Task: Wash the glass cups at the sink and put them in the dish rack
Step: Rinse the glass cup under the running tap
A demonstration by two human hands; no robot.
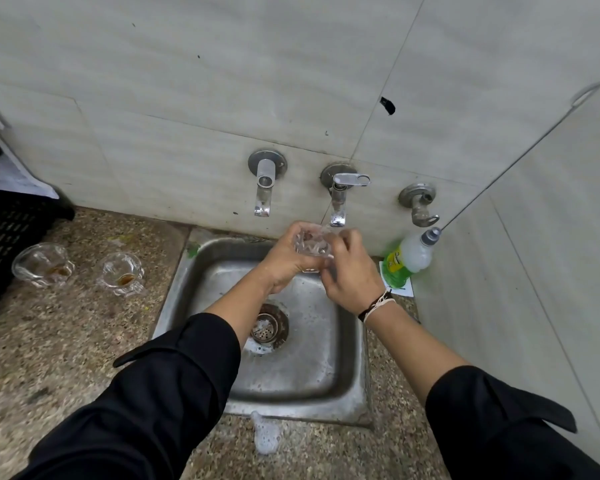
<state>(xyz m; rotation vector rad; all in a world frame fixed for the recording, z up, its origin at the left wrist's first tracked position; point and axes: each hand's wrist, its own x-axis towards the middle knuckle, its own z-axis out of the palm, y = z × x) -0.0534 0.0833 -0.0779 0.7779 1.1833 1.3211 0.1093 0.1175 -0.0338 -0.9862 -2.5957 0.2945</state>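
The left hand (284,261) curls round a clear glass cup (311,244), cupping it from the left and below, and holds it over the back of the steel sink (312,368) just under the spout of the middle tap (338,202). The right hand (349,271) grips the same cup from the right, its fingers bent over the rim; how far they reach inside cannot be told. A dark band and a white thread sit on the right wrist, and both arms wear black sleeves. Below the hands lies the round drain strainer (269,327). A blob of foam (265,436) sits on the speckled counter (66,341) at the sink's front edge. To the left on the counter stand two more glass cups (44,265) (122,273), each with brown dregs, near a black slatted dish rack (4,237). At the right, in the wall corner, stands a green dish soap bottle (407,259)
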